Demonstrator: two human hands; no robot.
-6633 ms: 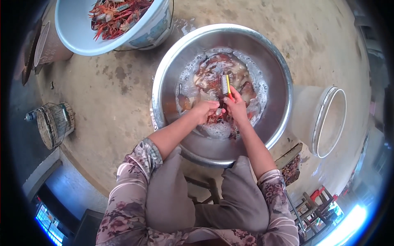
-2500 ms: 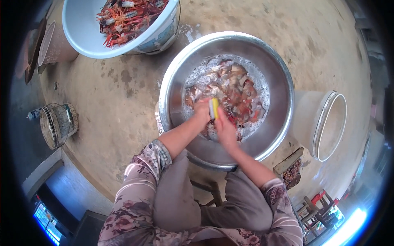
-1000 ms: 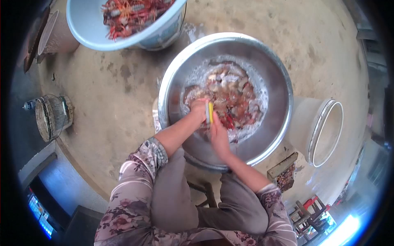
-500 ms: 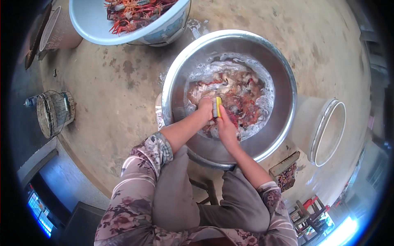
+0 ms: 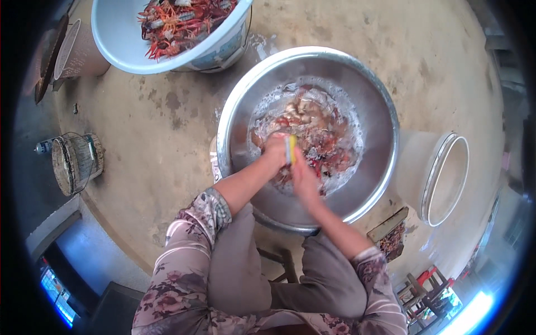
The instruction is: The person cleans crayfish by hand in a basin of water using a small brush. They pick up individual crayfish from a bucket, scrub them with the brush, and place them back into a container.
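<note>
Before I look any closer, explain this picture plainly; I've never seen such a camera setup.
No machine: a person works bare-handed, seen from a fisheye camera worn on the head, looking down. The right hand holds a yellow-backed brush close beside the left hand; whatever the left holds is hidden. Both are over a metal basin of foamy water and reddish contents. On the floor around it are a pale blue bucket of red crayfish and a whitish bucket.

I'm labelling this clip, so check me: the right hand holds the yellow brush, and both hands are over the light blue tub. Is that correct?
Not over the light blue tub: the head view shows the left hand and the right hand over the metal basin. The right hand does hold the yellow brush.
</note>
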